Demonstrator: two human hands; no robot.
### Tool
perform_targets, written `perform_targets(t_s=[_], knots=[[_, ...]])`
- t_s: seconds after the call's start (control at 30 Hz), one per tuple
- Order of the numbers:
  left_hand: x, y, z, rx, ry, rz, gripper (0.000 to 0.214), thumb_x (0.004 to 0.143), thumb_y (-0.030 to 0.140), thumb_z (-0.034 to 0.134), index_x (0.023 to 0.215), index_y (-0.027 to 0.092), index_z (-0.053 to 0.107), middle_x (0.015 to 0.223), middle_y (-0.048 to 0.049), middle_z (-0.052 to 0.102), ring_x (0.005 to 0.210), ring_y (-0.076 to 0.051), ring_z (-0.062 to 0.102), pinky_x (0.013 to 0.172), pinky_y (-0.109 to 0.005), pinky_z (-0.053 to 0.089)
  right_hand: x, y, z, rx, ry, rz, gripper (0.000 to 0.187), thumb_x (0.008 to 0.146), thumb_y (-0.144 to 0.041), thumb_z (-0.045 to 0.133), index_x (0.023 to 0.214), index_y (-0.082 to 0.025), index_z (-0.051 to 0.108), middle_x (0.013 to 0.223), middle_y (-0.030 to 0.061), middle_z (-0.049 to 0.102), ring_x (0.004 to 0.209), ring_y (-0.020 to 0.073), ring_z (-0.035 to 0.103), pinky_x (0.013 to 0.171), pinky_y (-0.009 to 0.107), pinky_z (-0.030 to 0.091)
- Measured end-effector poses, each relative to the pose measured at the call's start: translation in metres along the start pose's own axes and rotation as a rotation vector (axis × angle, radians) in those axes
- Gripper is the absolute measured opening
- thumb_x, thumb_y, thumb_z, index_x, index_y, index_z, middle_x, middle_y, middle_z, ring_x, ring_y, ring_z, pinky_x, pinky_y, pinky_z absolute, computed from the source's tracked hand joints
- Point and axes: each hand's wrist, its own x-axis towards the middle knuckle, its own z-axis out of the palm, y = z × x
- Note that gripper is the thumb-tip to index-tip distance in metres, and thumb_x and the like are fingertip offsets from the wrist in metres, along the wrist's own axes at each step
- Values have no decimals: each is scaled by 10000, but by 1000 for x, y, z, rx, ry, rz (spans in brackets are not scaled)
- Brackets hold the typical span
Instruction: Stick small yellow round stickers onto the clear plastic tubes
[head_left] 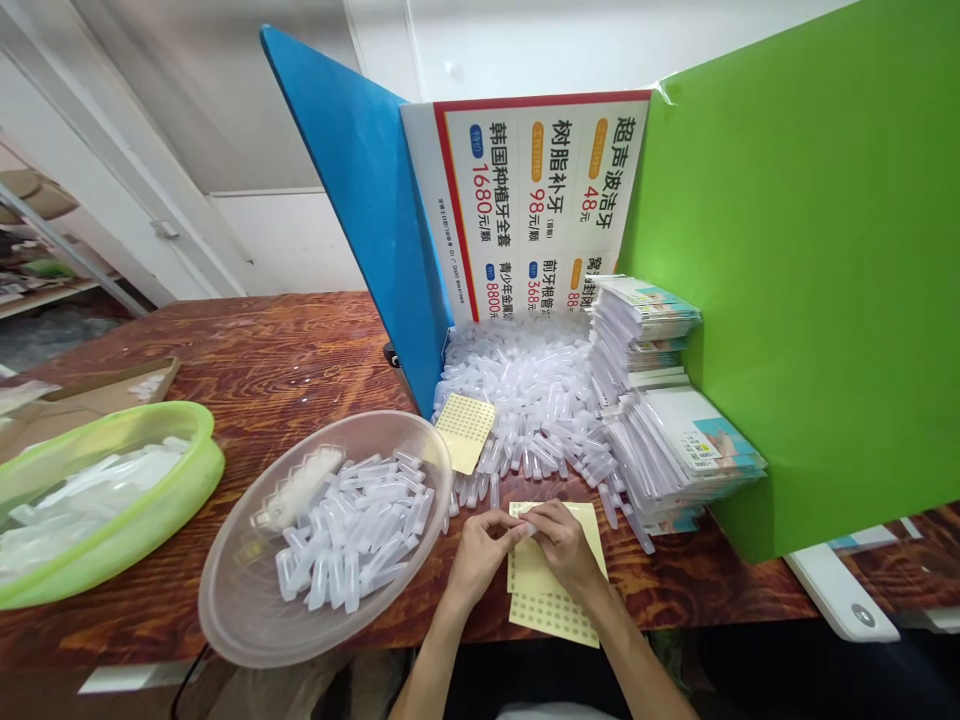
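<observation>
My left hand (480, 555) and my right hand (561, 545) meet fingertip to fingertip at the near edge of the tabletop. Pinched between them is a small whitish plastic tube (529, 528), mostly covered by the fingers. Under my right hand lie yellow sticker sheets (553, 610) with rows of small dots. Just beyond my hands spreads a large heap of translucent plastic tubes (525, 390). Another yellow sticker sheet (465, 432) rests on the heap's left side. To the left, a translucent oval basket (247, 615) holds many similar tubes.
A blue panel (360, 190), a printed sign board (517, 200) and a green panel (810, 280) wall in the heap. Stacks of printed cards (667, 440) lean at the right. A light green basket (202, 470) with clear plastic pieces stands far left on the wooden table (300, 350).
</observation>
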Motion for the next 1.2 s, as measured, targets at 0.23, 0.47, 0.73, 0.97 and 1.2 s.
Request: perform_targets(t_s=[0.23,0.47,0.73,0.97,1.2], knots=[[-12,9,0,114,2,68,353,891,496,595,911,180,752,779,-53,741,644,-197,654,664,-300,514,-3,-6,4,-55,-17,-105,315,1001,-210,520,1242,-316,690,978,80,723,895,252,620,763,408,544],[-55,50,-22,445,334,364,160,922,347,583,943,247,707,882,-44,757,777,-224,707,730,-316,550,6,-15,-10,-283,-51,-158,545,956,-197,581,1479,-289,460,1234,109,651,1132,310,559,949,506,508],[-72,78,-131,1025,1010,529,188,952,313,578,1002,166,683,1011,-117,720,937,-280,677,854,-413,526,31,13,-72,-932,40,336,324,891,-39,440,1071,-148,686,1106,174,607,1003,320,566,816,400,476],[-63,48,-51,727,402,681,134,956,170,560,1043,221,648,959,-37,694,920,-181,670,861,-297,541,34,16,-70,-1082,-82,319,363,837,44,451,1063,-154,655,1064,138,660,962,283,581,771,339,429],[-13,-10,-1,734,9,310,211,840,175,711,1040,229,670,1049,-49,686,968,-247,665,848,-366,534,29,20,-56,-643,64,241,239,898,-86,480,1006,-181,671,1005,117,672,940,277,616,807,361,466]])
